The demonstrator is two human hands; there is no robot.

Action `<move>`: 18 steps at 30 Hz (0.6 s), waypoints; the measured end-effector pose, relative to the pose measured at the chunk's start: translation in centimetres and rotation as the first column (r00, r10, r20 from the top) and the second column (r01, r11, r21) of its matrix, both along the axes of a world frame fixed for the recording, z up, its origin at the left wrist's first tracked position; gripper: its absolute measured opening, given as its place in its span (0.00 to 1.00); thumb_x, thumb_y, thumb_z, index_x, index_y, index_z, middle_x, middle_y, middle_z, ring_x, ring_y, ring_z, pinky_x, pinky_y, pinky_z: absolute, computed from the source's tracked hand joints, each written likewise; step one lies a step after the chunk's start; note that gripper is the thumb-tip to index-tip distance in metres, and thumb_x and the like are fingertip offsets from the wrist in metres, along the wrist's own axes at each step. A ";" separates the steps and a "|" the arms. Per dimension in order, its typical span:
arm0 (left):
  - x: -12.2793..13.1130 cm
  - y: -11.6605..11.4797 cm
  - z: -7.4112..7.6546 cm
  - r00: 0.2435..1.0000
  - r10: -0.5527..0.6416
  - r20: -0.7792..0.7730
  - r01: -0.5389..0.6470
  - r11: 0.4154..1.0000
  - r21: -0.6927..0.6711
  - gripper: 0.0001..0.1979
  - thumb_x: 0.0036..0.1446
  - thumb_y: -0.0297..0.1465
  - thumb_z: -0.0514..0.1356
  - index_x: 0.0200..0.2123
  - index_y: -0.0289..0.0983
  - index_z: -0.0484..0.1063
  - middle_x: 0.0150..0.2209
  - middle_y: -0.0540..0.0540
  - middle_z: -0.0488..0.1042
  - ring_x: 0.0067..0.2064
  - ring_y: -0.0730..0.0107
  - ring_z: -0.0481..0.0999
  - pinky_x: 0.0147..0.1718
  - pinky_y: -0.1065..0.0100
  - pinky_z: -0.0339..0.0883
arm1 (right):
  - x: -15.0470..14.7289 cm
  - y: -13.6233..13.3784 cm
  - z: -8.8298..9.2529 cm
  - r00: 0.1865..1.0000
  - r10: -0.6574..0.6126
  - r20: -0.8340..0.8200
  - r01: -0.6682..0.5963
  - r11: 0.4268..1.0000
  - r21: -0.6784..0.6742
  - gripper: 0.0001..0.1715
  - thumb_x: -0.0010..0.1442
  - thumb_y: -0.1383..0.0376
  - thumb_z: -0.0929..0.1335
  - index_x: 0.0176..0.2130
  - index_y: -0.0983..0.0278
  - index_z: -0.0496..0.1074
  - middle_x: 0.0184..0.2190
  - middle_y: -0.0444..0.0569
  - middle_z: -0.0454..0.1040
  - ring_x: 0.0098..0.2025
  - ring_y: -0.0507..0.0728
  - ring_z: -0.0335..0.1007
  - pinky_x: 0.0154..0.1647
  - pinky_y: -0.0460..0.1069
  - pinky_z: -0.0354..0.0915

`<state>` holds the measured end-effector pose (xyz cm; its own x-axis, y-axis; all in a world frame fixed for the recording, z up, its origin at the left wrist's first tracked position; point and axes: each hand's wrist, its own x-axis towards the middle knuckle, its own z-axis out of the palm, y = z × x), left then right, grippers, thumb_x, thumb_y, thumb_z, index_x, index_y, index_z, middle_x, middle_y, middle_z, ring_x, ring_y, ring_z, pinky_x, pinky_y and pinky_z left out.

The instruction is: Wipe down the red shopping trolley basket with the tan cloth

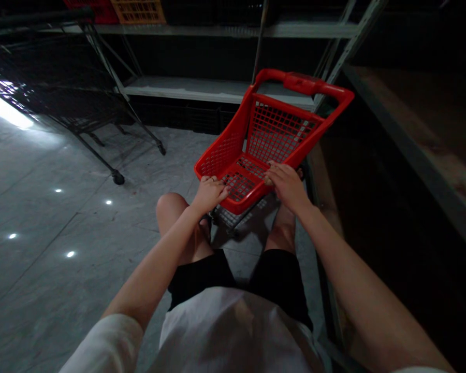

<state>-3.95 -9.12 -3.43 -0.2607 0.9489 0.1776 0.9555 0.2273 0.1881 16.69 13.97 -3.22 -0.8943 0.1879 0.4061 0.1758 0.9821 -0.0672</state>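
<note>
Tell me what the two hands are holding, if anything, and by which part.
The red cart, by its basket's near rim: left hand at the near-left corner, right hand on the right side.

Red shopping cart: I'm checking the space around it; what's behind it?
Behind the red shopping cart, a pale lower shelf shows; the stretch the cart covers can't be seen.

Probably shop, dim: red shopping cart (274, 134), metal shelving (186, 93).

Dim, with glare on floor (34, 217)
</note>
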 end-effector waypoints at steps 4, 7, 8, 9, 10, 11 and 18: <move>4.5 0.4 0.0 0.999 -0.013 -0.053 0.016 0.998 0.057 0.17 0.77 0.37 0.52 0.44 0.36 0.79 0.44 0.39 0.83 0.48 0.56 0.79 0.50 0.55 0.63 | 0.2 -6.4 -1.1 0.998 0.041 -0.043 -0.040 0.999 0.013 0.24 0.71 0.70 0.62 0.61 0.66 0.76 0.63 0.58 0.77 0.73 0.63 0.63 0.74 0.64 0.61; 7.0 0.4 -0.4 0.996 0.015 -0.089 -0.009 0.997 0.075 0.14 0.74 0.38 0.57 0.44 0.35 0.77 0.41 0.39 0.82 0.46 0.54 0.80 0.49 0.55 0.65 | 0.4 -8.4 -0.5 0.993 0.112 -0.047 -0.109 0.992 0.056 0.23 0.72 0.70 0.63 0.62 0.66 0.76 0.61 0.57 0.79 0.71 0.63 0.66 0.73 0.62 0.62; 7.2 0.4 -0.5 0.995 0.017 -0.102 -0.010 0.997 0.072 0.13 0.74 0.38 0.58 0.44 0.35 0.77 0.40 0.39 0.82 0.46 0.53 0.80 0.48 0.55 0.65 | 0.5 -8.1 -0.2 0.990 0.137 -0.027 -0.135 0.988 0.068 0.23 0.72 0.70 0.63 0.62 0.65 0.75 0.61 0.57 0.79 0.70 0.63 0.68 0.72 0.61 0.63; 7.1 0.3 -0.7 0.993 0.004 -0.115 0.003 0.998 0.064 0.13 0.74 0.37 0.57 0.43 0.35 0.77 0.39 0.39 0.82 0.45 0.53 0.81 0.47 0.56 0.65 | 0.5 -7.3 0.2 0.987 0.160 -0.004 -0.159 0.984 0.077 0.24 0.72 0.71 0.64 0.63 0.64 0.75 0.61 0.56 0.79 0.68 0.62 0.69 0.71 0.60 0.64; 6.8 0.2 -0.8 0.992 -0.021 -0.128 0.028 0.998 0.054 0.13 0.75 0.37 0.57 0.43 0.35 0.77 0.39 0.39 0.82 0.44 0.54 0.81 0.47 0.56 0.65 | 0.7 -6.2 0.6 0.985 0.174 0.019 -0.175 0.981 0.085 0.25 0.71 0.72 0.64 0.64 0.64 0.75 0.62 0.55 0.79 0.66 0.61 0.71 0.70 0.59 0.65; 6.4 0.0 -1.0 0.989 -0.051 -0.136 0.057 0.997 0.043 0.14 0.76 0.37 0.55 0.43 0.35 0.77 0.38 0.39 0.82 0.44 0.54 0.81 0.46 0.57 0.66 | 0.8 -4.6 1.1 0.983 0.177 0.040 -0.180 0.979 0.093 0.25 0.71 0.72 0.64 0.64 0.63 0.75 0.62 0.54 0.79 0.64 0.60 0.73 0.69 0.58 0.66; 2.9 -1.5 -1.2 0.972 -0.215 -0.099 0.215 0.977 -0.010 0.18 0.78 0.40 0.50 0.43 0.38 0.75 0.40 0.40 0.81 0.45 0.56 0.79 0.49 0.57 0.66 | 2.0 9.1 5.3 0.997 -0.048 0.068 0.035 0.982 0.184 0.23 0.68 0.73 0.64 0.57 0.63 0.79 0.59 0.54 0.81 0.62 0.62 0.74 0.71 0.63 0.62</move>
